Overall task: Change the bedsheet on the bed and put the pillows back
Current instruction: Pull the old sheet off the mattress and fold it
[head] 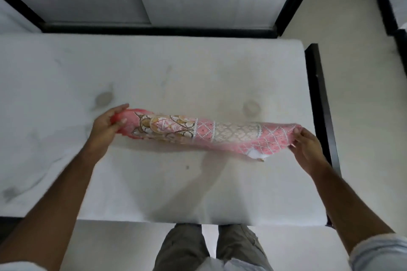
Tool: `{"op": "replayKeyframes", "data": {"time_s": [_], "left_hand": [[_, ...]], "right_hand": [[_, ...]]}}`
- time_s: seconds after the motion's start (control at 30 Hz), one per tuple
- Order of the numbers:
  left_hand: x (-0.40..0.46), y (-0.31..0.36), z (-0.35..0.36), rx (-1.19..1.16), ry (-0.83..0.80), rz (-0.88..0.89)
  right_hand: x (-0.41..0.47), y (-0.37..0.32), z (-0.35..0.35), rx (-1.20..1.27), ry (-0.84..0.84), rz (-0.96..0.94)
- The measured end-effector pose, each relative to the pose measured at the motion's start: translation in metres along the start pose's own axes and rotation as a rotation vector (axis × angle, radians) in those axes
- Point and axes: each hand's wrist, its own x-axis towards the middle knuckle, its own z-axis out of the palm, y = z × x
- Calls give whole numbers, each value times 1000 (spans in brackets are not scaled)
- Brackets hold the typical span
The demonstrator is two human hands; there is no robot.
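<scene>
I'm standing at the side of the bed, looking straight down over the bare white mattress point(154, 68), which shows a few grey smudges and faint stains. Stretched between my two hands is the folded bedsheet point(204, 133), pink with a cream and gold flower pattern and rows of white diamonds. It's bunched into a long roll running left to right across the near half of the mattress, with its shadow lying on the white below it.

My left hand point(105, 126) grips the left end, fingers curled over the top and thumb tucked under the pink cloth. My right hand point(306, 145) pinches the right end, fingertips closed on the edge near the mattress's right side. A small white bit of the sheet's underside hangs down just beside that hand.

The dark bed frame point(319, 103) runs along the right edge of the mattress and across the far side. Beyond it stand pale panels edged in black, and cream floor point(363, 94) lies to the right. Below the mattress edge I see my legs in olive trousers point(211, 246), and a light rolled sleeve point(383, 251) on my right arm.
</scene>
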Motion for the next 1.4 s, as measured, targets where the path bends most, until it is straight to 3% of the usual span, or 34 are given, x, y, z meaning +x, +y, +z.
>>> {"op": "replayKeyframes", "data": {"time_s": [0.17,0.27,0.47,0.53,0.63,0.7,0.77,0.87,0.93,1.0,1.17,1.23,1.33,1.4], "left_hand": [[-46,33,-23,476,-194,-75],[-50,47,-30,680,-249,-61],[-7,80,-36,688,-404,-163],[20,75,-30,690,-326,-164],[74,36,-12,715,13,-173],[88,7,16,938,112,-187],[91,-28,55,1146,11,-36],[77,-89,114,1253,-279,256],[65,-128,142,1320,-457,271],[51,-159,161,1402,-545,180],[35,-190,179,1412,-483,135],[44,-175,186,1373,-405,197],[60,-146,208,1223,-299,432],[66,-133,234,1092,-373,495]], "right_hand": [[-53,-17,-20,35,0,-51],[-63,-33,-32,-2,-101,5],[-14,-65,-21,-212,-164,122],[20,-68,-3,-235,-87,86],[80,-55,25,-282,159,19],[117,-29,36,-476,323,-35],[145,13,46,-841,352,-84],[155,94,63,-1333,29,-126],[142,146,73,-1568,-155,-184],[123,183,69,-1664,-128,-289],[113,201,36,-1429,-80,-449],[117,186,30,-1236,82,-439],[138,158,23,-973,465,-221],[164,146,11,-790,536,-7]]}}
